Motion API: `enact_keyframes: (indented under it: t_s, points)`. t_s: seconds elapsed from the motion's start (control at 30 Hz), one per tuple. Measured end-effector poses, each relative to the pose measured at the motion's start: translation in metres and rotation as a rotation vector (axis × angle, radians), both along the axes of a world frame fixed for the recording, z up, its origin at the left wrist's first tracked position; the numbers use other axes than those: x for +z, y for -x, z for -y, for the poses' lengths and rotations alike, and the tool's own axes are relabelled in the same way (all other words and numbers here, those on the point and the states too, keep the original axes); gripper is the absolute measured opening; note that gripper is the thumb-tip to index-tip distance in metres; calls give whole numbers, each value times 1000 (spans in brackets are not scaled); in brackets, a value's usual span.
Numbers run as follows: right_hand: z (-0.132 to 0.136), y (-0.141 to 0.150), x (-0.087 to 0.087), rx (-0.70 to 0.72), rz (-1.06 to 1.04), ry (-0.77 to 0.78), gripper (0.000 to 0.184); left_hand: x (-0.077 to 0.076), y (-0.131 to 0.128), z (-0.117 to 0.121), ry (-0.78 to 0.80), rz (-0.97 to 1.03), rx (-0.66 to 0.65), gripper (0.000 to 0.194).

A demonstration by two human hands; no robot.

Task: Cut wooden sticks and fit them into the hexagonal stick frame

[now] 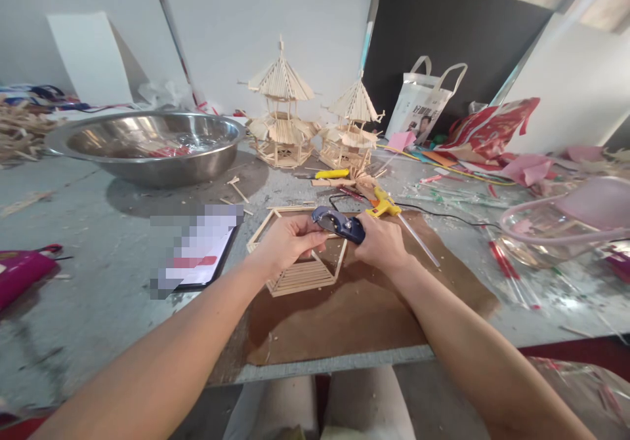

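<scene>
My right hand [384, 243] is closed around the handles of dark blue cutting shears [339, 222], whose curved jaws point left. Close by those jaws, the fingers of my left hand [288, 246] are pinched together; whatever they may hold is hidden or too small to name. Beneath both hands lies a hexagonal frame of thin wooden sticks [302, 277], its near section filled with parallel sticks. The frame rests on a brown sheet [354, 328]. Just beyond my right hand, a yellow hot glue gun [382, 202] has a clear glue stick [418, 238] coming out of it.
Two stick-built pagodas [281, 125] [352, 128] stand at the back, beside a wide steel basin [167, 171]. Left of the frame lies a phone [201, 250]. A yellow utility knife [332, 174], a clear plastic container [551, 230] and a white bag [416, 109] are also there.
</scene>
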State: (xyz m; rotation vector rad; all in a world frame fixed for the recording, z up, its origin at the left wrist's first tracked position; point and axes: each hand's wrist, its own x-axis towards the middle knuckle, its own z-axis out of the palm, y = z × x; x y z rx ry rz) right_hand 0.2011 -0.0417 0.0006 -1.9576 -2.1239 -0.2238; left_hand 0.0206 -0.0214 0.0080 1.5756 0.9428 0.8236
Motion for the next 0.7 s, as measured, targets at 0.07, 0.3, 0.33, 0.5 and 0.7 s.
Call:
enact_keyframes:
  t_s: [0.07, 0.3, 0.33, 0.5, 0.7]
  points:
    - [-1, 1, -1, 5, -10, 17, 26, -1, 0, -1, 20, 25, -16, 18]
    - [-4, -2, -3, 12, -162, 1, 27, -2, 3, -3, 51, 27, -60, 20]
    - [-6, -5, -3, -4, -193, -13, 28, -2, 3, -3, 53, 16, -67, 20]
    - [-11, -19, -3, -41, -261, -74, 39, -1, 3, -3, 60, 8, -52, 21]
    - [-14, -24, -6, -4, -274, -79, 42, 1, 3, -3, 67, -26, -41, 21]
